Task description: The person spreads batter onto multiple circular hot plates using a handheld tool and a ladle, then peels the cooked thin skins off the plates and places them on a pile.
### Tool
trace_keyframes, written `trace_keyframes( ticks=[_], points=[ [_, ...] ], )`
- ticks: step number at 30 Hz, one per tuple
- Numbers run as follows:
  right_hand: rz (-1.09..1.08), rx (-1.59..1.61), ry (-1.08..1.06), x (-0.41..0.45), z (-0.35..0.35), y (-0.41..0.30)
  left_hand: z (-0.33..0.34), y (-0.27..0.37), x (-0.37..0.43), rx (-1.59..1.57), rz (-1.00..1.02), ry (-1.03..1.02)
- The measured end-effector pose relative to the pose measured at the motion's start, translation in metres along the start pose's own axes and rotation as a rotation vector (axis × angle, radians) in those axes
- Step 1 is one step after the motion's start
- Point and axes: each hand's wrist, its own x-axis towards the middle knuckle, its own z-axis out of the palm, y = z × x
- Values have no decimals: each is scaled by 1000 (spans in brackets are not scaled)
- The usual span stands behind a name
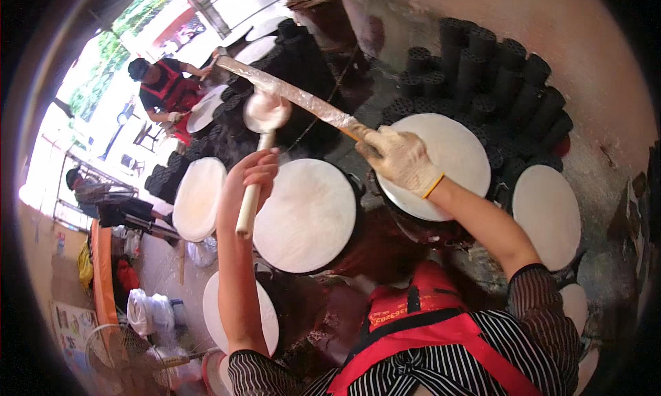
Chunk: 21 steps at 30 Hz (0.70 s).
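My left hand (260, 173) is bare and grips the pale handle of a round-headed tool (251, 210). The tool's head is blurred, so whether it is a ladle or a mallet I cannot tell. A work glove covers my right hand (400, 156), which holds one end of a long flat stick (294, 94) coated in whitish, wet-looking matter. From my glove the stick slants up and left, passing close to the round head; contact is unclear. Below and between the hands lies a round griddle (307, 215) covered with a thin white layer. Another white-covered griddle (444, 148) lies beneath my gloved hand.
Further white-topped griddles surround me, one to the left (200, 198) and one at the right (547, 218). Black honeycomb coal briquettes (472, 68) stand stacked by the wall. A co-worker (168, 88) in a red apron works at the upper left. A fan (124, 362) stands lower left.
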Motion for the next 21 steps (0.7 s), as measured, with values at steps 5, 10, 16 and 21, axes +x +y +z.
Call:
trace_keyframes(
  ticks=[5,10,16,21],
  points=[
    [-116,-233,-45,27,-1,10,-27,11,-2,-31,-46,24],
    [-272,-323,-85,40,-17,15,-41,-3,-9,-127,-106,81],
    [236,27,-65,-13,-8,90,-53,-11,-21,-211,-100,95],
    [947,113,-249,-175,4,159,-71,-35,-23,-175,-9,224]
  ],
)
